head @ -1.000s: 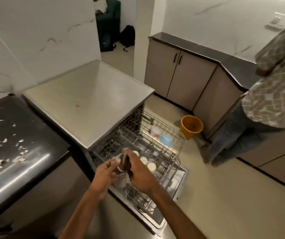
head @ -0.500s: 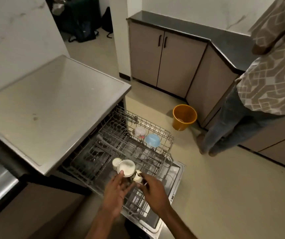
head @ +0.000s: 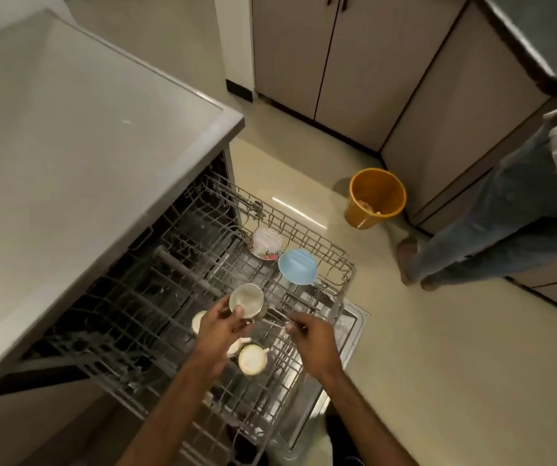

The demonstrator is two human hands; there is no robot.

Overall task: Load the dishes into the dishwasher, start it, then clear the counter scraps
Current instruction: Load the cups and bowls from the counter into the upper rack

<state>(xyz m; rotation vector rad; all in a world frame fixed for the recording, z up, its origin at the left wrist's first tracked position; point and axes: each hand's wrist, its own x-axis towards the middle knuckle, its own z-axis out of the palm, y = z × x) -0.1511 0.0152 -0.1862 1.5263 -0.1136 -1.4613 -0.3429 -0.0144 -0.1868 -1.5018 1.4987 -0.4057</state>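
A person's left hand grips a steel cup at the middle of the pulled-out dishwasher rack. At its 4 o'clock, the right hand curls its fingers at a thin metal piece — whether it holds it cannot be told. A blue bowl sits at the cup's 2 o'clock and a white cup at 6 o'clock — an orange bucket stands on the floor.

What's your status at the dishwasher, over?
Left hand grips steel cup over rack. Right hand at thin metal piece, grip unclear. White cup close by.
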